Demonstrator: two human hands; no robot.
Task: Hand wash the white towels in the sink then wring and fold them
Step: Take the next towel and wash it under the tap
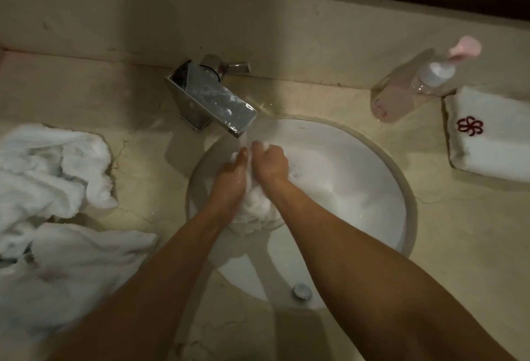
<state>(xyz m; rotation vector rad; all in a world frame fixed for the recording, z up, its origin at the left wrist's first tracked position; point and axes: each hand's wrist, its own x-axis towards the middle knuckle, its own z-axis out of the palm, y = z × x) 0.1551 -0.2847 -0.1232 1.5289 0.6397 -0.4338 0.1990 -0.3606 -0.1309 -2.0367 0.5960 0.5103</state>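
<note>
1. Left hand (231,177): fingers curled round the wet towel (252,208), grip pinching it.
2. Right hand (271,164): same towel, grip clenched on it just beside the left.
3. Towel: bunched between both hands, inside the sink (358,177), under the tap (212,102).
4. Towel heap (54,194): crumpled, desk (459,231) left.
5. Folded towel (493,142): desk right, red emblem.
6. Pump bottle (413,85): just beside the folded towel.

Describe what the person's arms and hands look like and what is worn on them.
Both forearms are bare up to the frame's edge: no sleeves show. The left hand and right hand wear no gloves, and no watch, bracelet or ring is visible. The hands look wet. The picture is dim and soft, so small details such as nails cannot be made out.
</note>
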